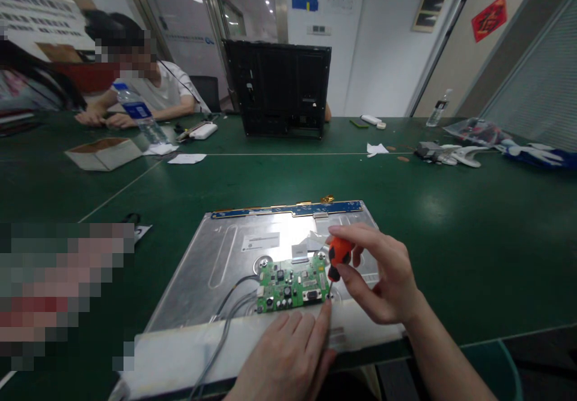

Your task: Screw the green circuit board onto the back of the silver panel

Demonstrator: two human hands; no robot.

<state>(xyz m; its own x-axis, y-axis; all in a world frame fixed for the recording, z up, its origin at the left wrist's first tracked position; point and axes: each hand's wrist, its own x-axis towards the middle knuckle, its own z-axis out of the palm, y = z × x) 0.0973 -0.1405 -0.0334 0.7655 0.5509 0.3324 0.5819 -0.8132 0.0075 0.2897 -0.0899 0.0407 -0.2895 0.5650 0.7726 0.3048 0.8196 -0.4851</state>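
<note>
A screwdriver (339, 253) with a short orange and black handle stands nearly upright in my right hand (383, 269), pinched between thumb and fingers. Its tip meets the lower right corner of a green circuit board (293, 281). My left hand (293, 344) lies flat, fingers stretched out, at the board's lower edge, with the index fingertip close to the screwdriver tip. The board sits on the silvery back of a display panel (216, 257). Grey cables (229, 323) run from its left side, and a flat ribbon cable (300, 252) joins its top edge.
A blue circuit strip (288, 210) runs along the panel's far edge. Across the green table (451, 226) stand a black monitor housing (282, 88), a water bottle (139, 112) and an open box (104, 153). Gloves (455, 153) lie at right. Two people sit at far left.
</note>
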